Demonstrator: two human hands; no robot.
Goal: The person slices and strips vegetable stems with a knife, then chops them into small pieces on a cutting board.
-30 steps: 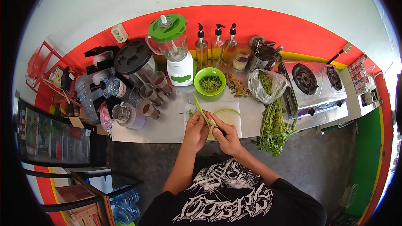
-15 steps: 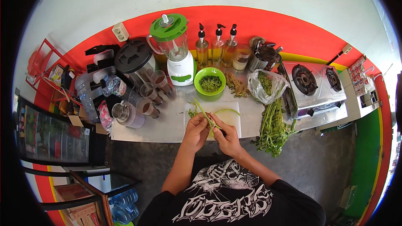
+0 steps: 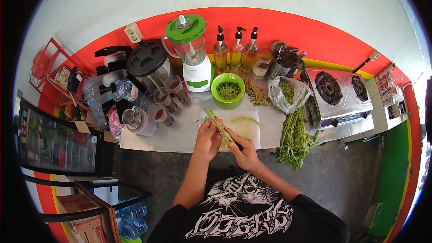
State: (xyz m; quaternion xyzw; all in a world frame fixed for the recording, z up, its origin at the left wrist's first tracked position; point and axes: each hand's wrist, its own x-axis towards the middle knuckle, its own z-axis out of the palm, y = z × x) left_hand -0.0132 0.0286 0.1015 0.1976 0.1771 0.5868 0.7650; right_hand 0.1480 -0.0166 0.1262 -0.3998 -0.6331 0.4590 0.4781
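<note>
A slender green stem [image 3: 210, 114] slants between my hands over the near edge of the white cutting board [image 3: 249, 137]. My left hand [image 3: 207, 141] pinches its upper part, and my right hand [image 3: 245, 151] grips the lower end between thumb and fingers. On the board, right of my hands, lies a curved green stem [image 3: 246, 119]. Just behind stands a green bowl [image 3: 227, 103] holding chopped green pieces [image 3: 228, 90]. A leafy green bunch [image 3: 293, 139] hangs over the counter's front edge on the right. My fingers partly hide the held stem.
Left on the steel counter [image 3: 180, 141] are a blender [image 3: 198, 74], several dark-filled cups [image 3: 163, 116] and a metal-topped jar [image 3: 141, 123]. Pump bottles [image 3: 236, 54] line the back. Rightward sit brownish root ends [image 3: 255, 93], a plastic bag of greens [image 3: 292, 101] and a gas stove [image 3: 337, 94].
My hands have drawn the held stem into a straighter line; before, strands crossed between them. My right hand has turned slightly. The whole view has shifted a little.
</note>
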